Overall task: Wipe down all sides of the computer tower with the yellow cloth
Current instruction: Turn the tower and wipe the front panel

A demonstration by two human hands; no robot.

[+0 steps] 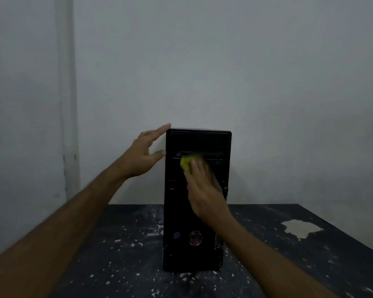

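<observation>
While right hand [205, 190] presses yellow cloth [186, 162], mostly hidden, left hand [141, 155] open-fingered braces computer tower [181, 211].

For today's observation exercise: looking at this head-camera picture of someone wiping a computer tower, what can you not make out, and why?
- Computer tower: its back and both side panels face away from the head view.
- Yellow cloth: mostly covered by the right hand, which is motion-blurred.
- Left hand: whether its palm touches the tower's side is hidden.
- Front-panel markings: too dark and small to read.
- Table: its near edge is cut off by the frame.
</observation>
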